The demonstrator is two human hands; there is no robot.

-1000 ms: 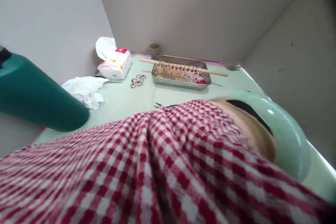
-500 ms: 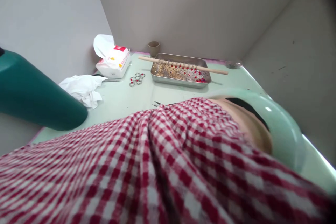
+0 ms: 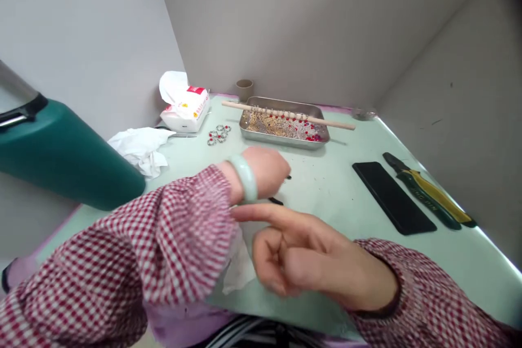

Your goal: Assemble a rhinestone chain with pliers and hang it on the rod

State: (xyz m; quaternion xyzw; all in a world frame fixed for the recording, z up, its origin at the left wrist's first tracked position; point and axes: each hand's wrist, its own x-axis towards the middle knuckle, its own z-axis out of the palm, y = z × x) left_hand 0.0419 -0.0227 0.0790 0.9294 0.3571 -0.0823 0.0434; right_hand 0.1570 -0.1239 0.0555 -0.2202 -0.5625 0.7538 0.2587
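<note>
My left hand (image 3: 269, 169), with a pale green bangle (image 3: 246, 176) on its wrist, is low over the table in the middle, back toward me. Its fingers are turned away and hidden. Dark bits of a tool (image 3: 276, 201) show beside it, mostly covered. My right hand (image 3: 302, 250) is nearer me, palm partly turned up. Its index finger is stretched to the left sleeve cuff (image 3: 218, 217) and looks to touch it. The other fingers are curled loosely, and I see nothing held. A crumpled white tissue (image 3: 238, 269) lies below the cuff.
A metal tray (image 3: 281, 140) of beads has a wooden stick (image 3: 336, 124) across it. Beaded rings (image 3: 219, 135), a tissue pack (image 3: 187, 111) and a cup (image 3: 244, 88) are farther left. A green bottle (image 3: 81, 157) stands left; a black case (image 3: 391, 196) and pliers (image 3: 432, 196) lie right.
The checked sleeve that filled the lower view, with the bangle close to the camera, has dropped away. My left hand is now down at the table, and my right hand has come into view.
</note>
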